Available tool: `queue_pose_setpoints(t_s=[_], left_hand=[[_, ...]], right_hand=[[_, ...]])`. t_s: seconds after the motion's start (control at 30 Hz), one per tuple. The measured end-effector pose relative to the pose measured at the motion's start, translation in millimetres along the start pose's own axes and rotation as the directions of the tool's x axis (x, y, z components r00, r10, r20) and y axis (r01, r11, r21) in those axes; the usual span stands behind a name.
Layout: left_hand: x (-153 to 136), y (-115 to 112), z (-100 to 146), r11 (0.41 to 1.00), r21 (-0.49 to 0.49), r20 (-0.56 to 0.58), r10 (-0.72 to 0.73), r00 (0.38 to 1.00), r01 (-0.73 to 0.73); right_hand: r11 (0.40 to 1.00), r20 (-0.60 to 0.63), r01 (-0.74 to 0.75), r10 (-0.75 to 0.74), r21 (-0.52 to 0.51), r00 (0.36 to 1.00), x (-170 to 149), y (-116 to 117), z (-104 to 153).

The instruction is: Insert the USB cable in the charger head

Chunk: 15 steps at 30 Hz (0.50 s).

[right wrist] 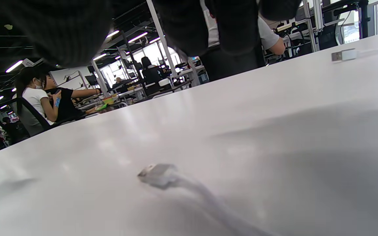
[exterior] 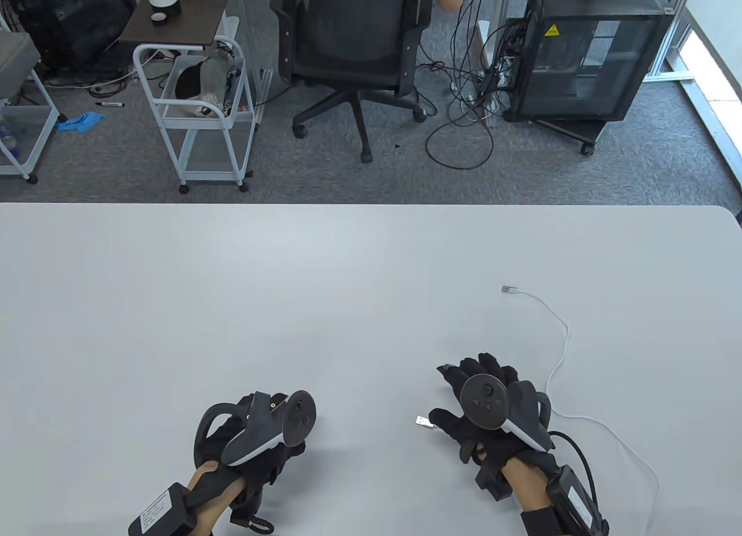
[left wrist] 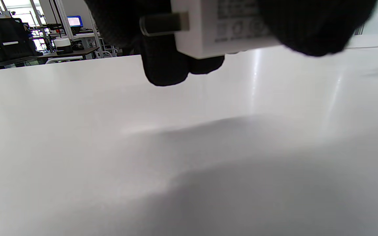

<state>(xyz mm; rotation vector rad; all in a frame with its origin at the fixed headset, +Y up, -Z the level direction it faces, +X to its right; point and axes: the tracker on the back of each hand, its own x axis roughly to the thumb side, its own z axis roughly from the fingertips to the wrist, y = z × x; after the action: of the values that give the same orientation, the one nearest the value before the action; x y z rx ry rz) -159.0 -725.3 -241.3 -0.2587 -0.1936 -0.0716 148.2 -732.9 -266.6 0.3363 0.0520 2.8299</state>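
Observation:
My left hand [exterior: 264,443] is low over the table at the front left and grips the white charger head [left wrist: 221,28]. The charger shows only in the left wrist view, with a metal prong [left wrist: 162,23] pointing left between my gloved fingers [left wrist: 166,65]. The white USB cable [exterior: 565,350] lies on the table at the right. Its near plug [exterior: 425,423] lies flat on the table just left of my right thumb. My right hand [exterior: 464,397] hovers over it with fingers spread and holds nothing. In the right wrist view that plug [right wrist: 157,172] lies free below the fingers.
The cable's other plug [exterior: 509,290] lies farther back on the white table [exterior: 232,304], and it also shows in the right wrist view [right wrist: 343,55]. The cable loops round behind my right wrist. An office chair [exterior: 353,55] and carts stand beyond the far edge.

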Motion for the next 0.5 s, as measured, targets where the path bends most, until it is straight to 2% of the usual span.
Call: queue_pose_setpoints(t_s=[0.27, 0.5], left_hand=[[2.1, -1.0, -0.1, 1.000, -0.002, 0.011, 0.002, 1.000, -0.001], [4.5, -3.1, -0.3, 1.000, -0.013, 0.014, -0.015, 1.000, 0.016]], right_hand=[[0.998, 0.034, -0.063, 0.062, 0.032, 0.998, 15.8, 13.2, -0.6], [0.966, 0.021, -0.237, 0.236, 0.107, 0.972, 16.9, 41.3, -3.5]])
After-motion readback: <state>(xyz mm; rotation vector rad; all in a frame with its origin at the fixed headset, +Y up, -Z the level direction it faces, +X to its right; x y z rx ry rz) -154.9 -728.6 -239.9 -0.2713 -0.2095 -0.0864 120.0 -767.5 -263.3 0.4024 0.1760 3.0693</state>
